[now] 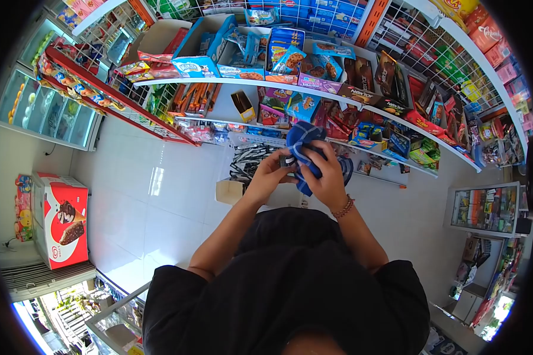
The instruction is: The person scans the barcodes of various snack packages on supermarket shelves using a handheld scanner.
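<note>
My right hand (327,175), with a beaded bracelet at the wrist, is closed on a bunched blue checked cloth (304,135). Part of the cloth hangs below and to the right of the fingers. My left hand (269,175) is closed in a pinch beside the cloth, around a small dark item (286,160) that is mostly hidden by the fingers. Both hands are close together in front of my body. Beneath them is a clear plastic bin (233,139) holding many black-and-white packets (251,158). An open cardboard box (230,192) lies next to the bin.
Curved white shelves (231,81) of boxed biscuits and wafers stand ahead. A red-edged rack (118,97) is at the left, and a red ice-cream freezer (65,222) stands farther left. A glass display case (485,208) is at the right. Pale tiled floor (154,195) lies between.
</note>
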{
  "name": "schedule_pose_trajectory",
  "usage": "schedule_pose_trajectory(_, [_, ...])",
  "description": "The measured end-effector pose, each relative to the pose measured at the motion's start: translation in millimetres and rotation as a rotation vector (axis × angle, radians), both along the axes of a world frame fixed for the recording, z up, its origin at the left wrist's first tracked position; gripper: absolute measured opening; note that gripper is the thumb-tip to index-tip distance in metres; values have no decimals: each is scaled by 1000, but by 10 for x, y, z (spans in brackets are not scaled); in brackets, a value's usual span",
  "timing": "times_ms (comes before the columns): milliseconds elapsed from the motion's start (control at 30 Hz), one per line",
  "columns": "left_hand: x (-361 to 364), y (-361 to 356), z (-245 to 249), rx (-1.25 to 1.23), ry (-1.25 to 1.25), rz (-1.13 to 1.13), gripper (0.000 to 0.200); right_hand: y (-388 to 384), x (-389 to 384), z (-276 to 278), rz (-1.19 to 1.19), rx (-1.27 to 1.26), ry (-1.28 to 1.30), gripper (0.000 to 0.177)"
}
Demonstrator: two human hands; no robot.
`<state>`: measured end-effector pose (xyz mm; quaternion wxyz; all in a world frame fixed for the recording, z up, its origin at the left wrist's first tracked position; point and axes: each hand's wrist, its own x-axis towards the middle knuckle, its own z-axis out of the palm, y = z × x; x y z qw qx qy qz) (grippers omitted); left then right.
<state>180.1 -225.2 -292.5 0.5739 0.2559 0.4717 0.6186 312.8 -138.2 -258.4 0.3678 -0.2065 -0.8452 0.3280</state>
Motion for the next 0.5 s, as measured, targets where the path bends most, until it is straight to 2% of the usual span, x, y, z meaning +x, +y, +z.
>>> schedule_pose_trajectory(33, [-44,-37,-32,-4,0,3,29,-15,-9,-17,13,-31,8,26])
schedule_pose_trajectory(100, [-115,-91,-46,124,-314,-12,37,-23,-23,-18,34,-60,-3,26])
schedule_pose_trajectory(167, [-150,-104,21,77,-245,-13,43,-35,-51,-27,53,-69,8,26])
schedule_pose_trajectory(300, [-252,-93,99,25,-231,-53,37,-47,-83,-22,37,35,11,26])
schedule_pose_trajectory(367, [-307,-109,79,35,-97,-183,35,-22,-59,-20,73,89,15,26])
schedule_pose_trajectory(500, [-295,-134,143,33,-52,-146,40,157,21,-8,105,138,-55,23])
